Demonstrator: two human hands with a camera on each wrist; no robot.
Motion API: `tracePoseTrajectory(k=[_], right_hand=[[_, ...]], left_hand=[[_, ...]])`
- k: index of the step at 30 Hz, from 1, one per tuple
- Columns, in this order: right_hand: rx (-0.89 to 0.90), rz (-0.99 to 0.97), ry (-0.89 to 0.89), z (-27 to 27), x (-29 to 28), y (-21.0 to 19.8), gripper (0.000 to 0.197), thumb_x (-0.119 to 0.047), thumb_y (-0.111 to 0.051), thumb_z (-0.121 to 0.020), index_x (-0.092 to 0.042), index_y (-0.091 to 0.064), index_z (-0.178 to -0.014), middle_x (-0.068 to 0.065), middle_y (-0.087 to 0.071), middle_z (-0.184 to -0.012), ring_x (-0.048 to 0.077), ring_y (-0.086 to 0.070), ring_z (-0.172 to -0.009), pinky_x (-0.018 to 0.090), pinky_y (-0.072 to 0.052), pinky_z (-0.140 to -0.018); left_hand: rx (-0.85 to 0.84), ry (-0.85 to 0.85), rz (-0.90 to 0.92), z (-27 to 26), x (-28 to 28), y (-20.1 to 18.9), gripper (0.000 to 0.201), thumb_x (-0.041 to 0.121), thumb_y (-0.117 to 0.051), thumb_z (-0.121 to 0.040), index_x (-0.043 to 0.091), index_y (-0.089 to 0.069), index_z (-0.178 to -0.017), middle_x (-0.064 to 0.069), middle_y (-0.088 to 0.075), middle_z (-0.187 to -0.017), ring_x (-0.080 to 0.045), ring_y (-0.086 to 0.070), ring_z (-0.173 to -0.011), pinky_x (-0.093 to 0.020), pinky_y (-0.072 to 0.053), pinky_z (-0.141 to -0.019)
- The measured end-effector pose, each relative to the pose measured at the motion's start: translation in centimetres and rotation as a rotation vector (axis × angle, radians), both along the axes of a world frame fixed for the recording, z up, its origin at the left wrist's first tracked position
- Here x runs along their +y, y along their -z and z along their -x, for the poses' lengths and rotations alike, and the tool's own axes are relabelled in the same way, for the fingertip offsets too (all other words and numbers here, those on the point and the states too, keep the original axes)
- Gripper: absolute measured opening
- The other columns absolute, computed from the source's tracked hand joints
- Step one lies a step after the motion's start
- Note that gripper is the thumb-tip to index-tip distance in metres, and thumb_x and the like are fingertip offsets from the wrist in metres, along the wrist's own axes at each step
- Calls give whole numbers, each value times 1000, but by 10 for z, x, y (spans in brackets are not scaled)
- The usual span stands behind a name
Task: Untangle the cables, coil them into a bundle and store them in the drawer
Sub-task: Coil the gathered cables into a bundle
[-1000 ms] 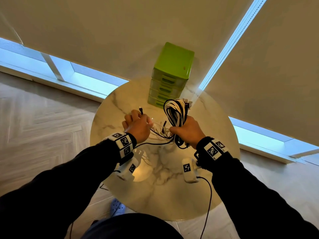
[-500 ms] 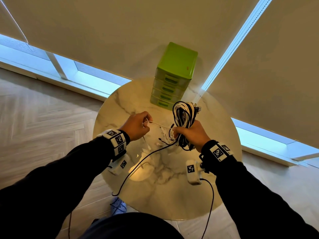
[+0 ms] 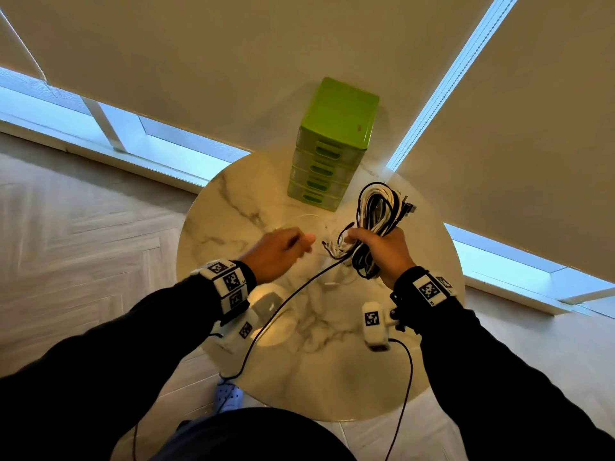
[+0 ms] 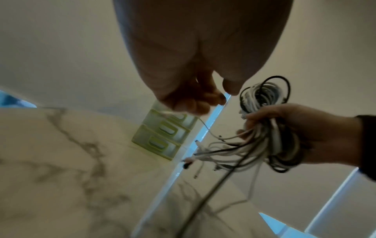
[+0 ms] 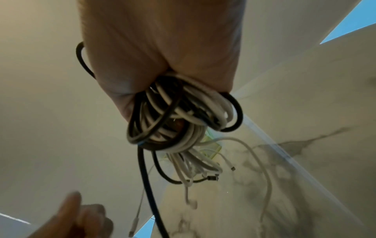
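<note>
A coiled bundle of black and white cables [image 3: 376,221] is gripped in the right hand [image 3: 386,251] above a round, marble-patterned counter [image 3: 332,361]; a thin white cable [image 4: 205,127] is pinched by the left hand [image 3: 276,251]. A green plastic drawer unit [image 3: 332,141] is set at the counter's far edge, against beige roller blinds [image 3: 233,61] above herringbone wood flooring [image 3: 83,227].

A round table [image 3: 332,377] stands in front of the person. A drawer unit [image 3: 327,161] sits on its far edge, against the window blinds [image 3: 233,61] behind. Above the table's middle, the left hand [image 3: 276,252] is on the left and the right hand [image 3: 382,251] on the right, near each other. A cable bundle [image 3: 376,211] rises from the right hand, just right of the drawer unit. One cable [image 3: 283,301] trails from the bundle over the table's near edge.
</note>
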State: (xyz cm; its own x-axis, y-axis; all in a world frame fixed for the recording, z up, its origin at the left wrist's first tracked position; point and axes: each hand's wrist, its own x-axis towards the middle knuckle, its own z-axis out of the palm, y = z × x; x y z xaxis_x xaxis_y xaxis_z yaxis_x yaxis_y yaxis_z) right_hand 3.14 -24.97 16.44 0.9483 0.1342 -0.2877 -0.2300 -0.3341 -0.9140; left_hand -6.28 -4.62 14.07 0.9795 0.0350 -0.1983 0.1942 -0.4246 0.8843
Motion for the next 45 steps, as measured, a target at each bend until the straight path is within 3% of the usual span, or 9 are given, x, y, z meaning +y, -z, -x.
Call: tracePoseTrajectory(k=[4, 7, 14, 18, 22, 24, 26, 30, 45], right_hand=[[-50, -96, -15, 5, 10, -8, 18, -15, -78, -74, 2, -73, -81, 21, -73, -83, 40, -70, -83, 53, -58, -80], [-59, -180, -49, 13, 21, -14, 15, -10, -74, -79, 4, -71, -83, 25, -71, -84, 43, -69, -84, 53, -58, -79], [37, -224, -197, 23, 27, -27, 12, -3, -71, -83, 7, -66, -77, 19, -67, -69, 30, -67, -66, 36, -56, -66], [65, -152, -276, 21, 29, -30, 13, -9, -76, -80, 0, -68, -85, 12, -68, -68, 25, -67, -65, 35, -57, -64], [73, -42, -329, 15, 29, -30, 14, -17, -77, -83, -6, -70, -80, 6, -66, -61, 20, -63, -59, 31, -54, -60], [77, -39, -366, 14, 29, -28, 18, -22, -79, -83, -7, -73, -92, 2, -71, -68, 18, -66, -65, 29, -55, -63], [84, -43, -392, 12, 31, -25, 31, -26, -83, -79, -16, -73, -107, -2, -77, -89, 13, -72, -83, 29, -57, -77], [117, -32, -435, 10, 36, -22, 47, -24, -89, -70, -23, -71, -114, -3, -76, -104, 13, -72, -96, 33, -57, -85], [93, -128, -278, 24, 49, -9, 31, 3, -73, -73, -9, -73, -101, 10, -76, -90, 26, -73, -85, 37, -61, -75]], left_hand=[[415, 125, 375, 0, -39, -2, 89, 74, -15, -93, 5, -65, -115, -12, -75, -102, -17, -70, -84, -32, -52, -82], [475, -43, 707, -8, -57, 2, 82, 79, -20, -91, 15, -57, -126, -15, -73, -114, -27, -71, -105, -32, -54, -90], [368, -494, 1194, -34, -44, 8, 14, 8, -52, -97, 1, -58, -86, -16, -57, -78, -23, -64, -67, -31, -57, -61], [298, -632, 1162, -43, -36, 2, 22, 16, -51, -102, 6, -55, -83, -6, -48, -67, -15, -49, -51, -30, -46, -55], [212, -658, 1057, -44, -36, -2, 33, 16, -66, -90, 5, -57, -121, -12, -64, -88, -14, -53, -50, -30, -45, -50], [206, -579, 1048, -43, -34, -8, 12, 15, -61, -92, 9, -71, -97, -12, -63, -83, -16, -51, -50, -32, -42, -51], [228, -487, 1116, -42, -32, -12, 27, 25, -52, -99, 8, -72, -92, -8, -66, -88, -17, -60, -61, -30, -47, -59], [248, -326, 1092, -43, -38, -16, 72, 68, -33, -98, 13, -59, -137, -14, -66, -131, -27, -63, -122, -44, -49, -106], [277, -280, 696, -55, -36, -26, 114, 96, -11, -73, 17, -50, -145, -12, -60, -140, -24, -59, -127, -45, -44, -112]])
